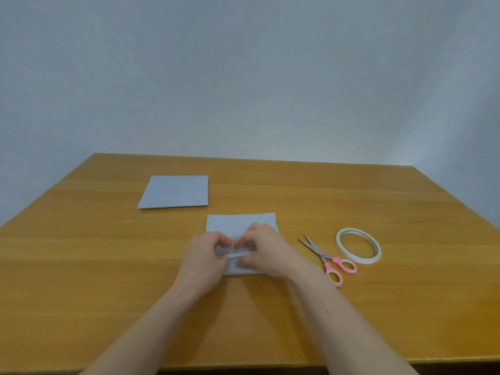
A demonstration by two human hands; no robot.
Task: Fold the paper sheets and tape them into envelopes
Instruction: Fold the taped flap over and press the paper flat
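Progress: early, judging | left hand (207, 254) and right hand (266, 251) are pinching a tape strip (235, 255) over the sheet (240, 226) beneath them | second sheet (174, 192) beyond the left hand is lying untouched | scissors (326, 259), tape roll (358, 246) are sitting right of the right hand

no readable text, labels, brands or numbers anywhere

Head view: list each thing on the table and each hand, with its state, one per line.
near paper sheet: flat on the table, under both hands
tape strip: pinched between both hands over the near sheet
far paper sheet: flat, untouched
scissors: lying with blades slightly apart
tape roll: lying flat, untouched
left hand: fingers curled, pinching the strip
right hand: fingers curled, pinching the strip
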